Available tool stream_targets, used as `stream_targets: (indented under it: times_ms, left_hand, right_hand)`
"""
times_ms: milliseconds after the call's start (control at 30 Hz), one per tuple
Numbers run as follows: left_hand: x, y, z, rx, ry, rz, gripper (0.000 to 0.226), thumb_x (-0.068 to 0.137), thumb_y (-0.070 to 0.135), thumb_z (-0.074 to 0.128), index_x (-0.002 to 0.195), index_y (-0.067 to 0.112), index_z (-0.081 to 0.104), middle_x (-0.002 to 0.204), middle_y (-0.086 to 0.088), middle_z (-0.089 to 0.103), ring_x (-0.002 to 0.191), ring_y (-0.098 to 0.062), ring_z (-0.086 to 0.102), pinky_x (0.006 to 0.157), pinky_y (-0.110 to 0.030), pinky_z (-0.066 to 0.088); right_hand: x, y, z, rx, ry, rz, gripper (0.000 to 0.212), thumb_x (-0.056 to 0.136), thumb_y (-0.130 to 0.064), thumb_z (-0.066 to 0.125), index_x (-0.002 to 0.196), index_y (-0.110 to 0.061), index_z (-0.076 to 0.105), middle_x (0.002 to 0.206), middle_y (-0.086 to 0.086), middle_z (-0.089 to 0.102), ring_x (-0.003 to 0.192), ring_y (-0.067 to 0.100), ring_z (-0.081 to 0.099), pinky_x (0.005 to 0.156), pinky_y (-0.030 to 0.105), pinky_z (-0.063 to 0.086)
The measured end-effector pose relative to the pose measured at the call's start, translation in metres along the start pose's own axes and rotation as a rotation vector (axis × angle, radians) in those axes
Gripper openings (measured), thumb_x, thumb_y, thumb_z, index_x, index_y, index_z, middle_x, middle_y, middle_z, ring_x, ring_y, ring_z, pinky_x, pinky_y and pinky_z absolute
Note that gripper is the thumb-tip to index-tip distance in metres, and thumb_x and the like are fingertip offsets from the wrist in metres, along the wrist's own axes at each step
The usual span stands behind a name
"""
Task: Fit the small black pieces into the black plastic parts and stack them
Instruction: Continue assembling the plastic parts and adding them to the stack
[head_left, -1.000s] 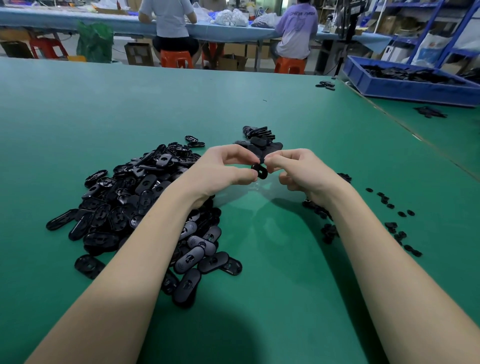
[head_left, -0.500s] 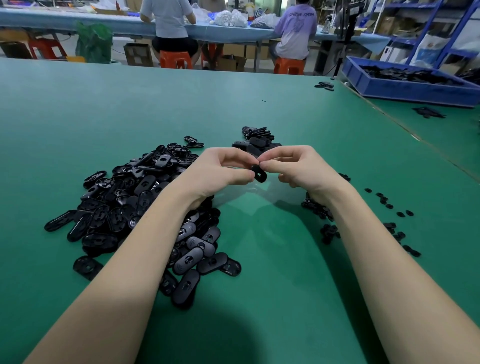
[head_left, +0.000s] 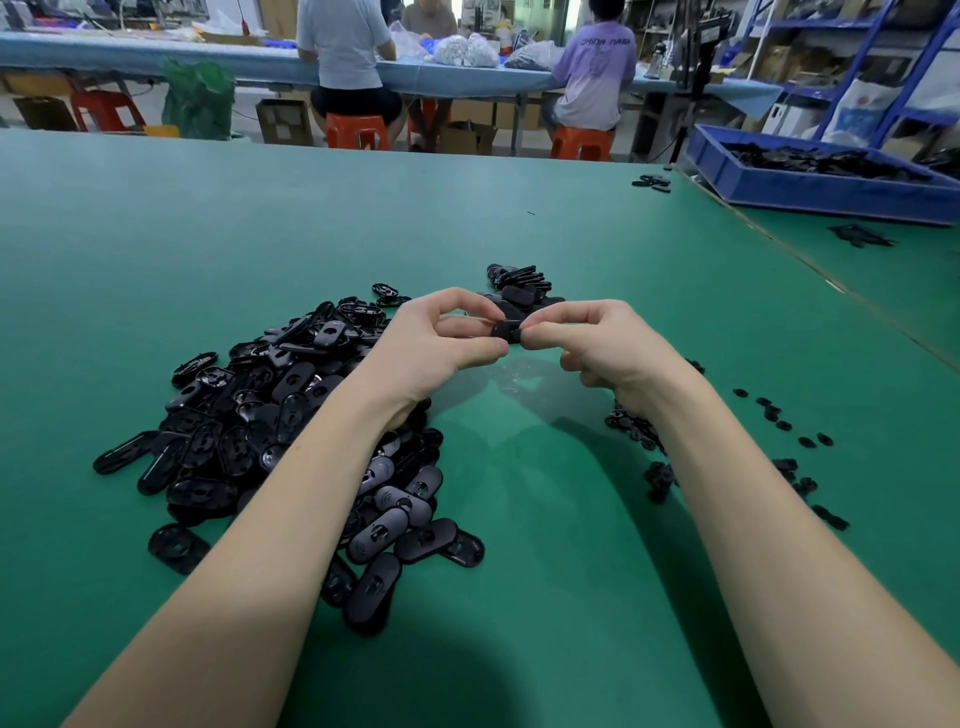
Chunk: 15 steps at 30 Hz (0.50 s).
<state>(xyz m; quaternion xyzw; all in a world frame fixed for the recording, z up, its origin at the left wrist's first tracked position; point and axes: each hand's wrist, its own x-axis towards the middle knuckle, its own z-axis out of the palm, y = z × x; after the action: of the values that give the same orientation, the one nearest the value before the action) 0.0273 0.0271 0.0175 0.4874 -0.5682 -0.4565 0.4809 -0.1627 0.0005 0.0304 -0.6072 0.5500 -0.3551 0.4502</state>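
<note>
A black oval plastic part (head_left: 506, 331) is held above the green table (head_left: 545, 545) between both hands. My left hand (head_left: 441, 348) pinches its left end with thumb and fingers. My right hand (head_left: 602, 345) pinches its right end; any small piece there is hidden by the fingertips. A big loose pile of black oval parts (head_left: 291, 426) lies under my left forearm. A small stack of parts (head_left: 519, 288) sits just beyond the hands. Small black pieces (head_left: 779, 415) are scattered at the right, some under my right wrist.
A blue crate (head_left: 831, 182) of black parts stands at the far right on a second table. A few parts (head_left: 652, 183) lie near the far edge. Two people sit on orange stools at a long table behind.
Both hands rose slightly and moved away from me with the part. The part turned from a tilted pose to lying more level between the fingertips.
</note>
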Motion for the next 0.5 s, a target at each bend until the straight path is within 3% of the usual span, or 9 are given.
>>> stream_targets:
  times_ms: [367,500]
  left_hand:
    - [-0.0016,0.0015,0.0021,0.041,-0.006,0.014,0.025,0.079,-0.002,0.079,0.091,0.018,0.07,0.071,0.006,0.073,0.071,-0.006,0.068,0.07,-0.012,0.049]
    - [-0.001,0.002,0.0002,0.033,0.017,-0.003,0.025,0.079,0.001,0.08,0.091,0.021,0.072,0.083,-0.001,0.077,0.077,-0.01,0.07,0.082,-0.02,0.053]
  right_hand:
    - [-0.0017,-0.001,0.0031,-0.019,0.044,0.018,0.009,0.079,-0.024,0.081,0.072,-0.028,0.077,0.056,-0.014,0.055,0.045,0.003,0.04,0.041,0.016,0.026]
    - [-0.0018,-0.0022,0.0033,-0.009,0.058,0.019,0.011,0.078,-0.025,0.084,0.075,-0.027,0.074,0.051,-0.016,0.052,0.042,0.003,0.038,0.04,0.016,0.025]
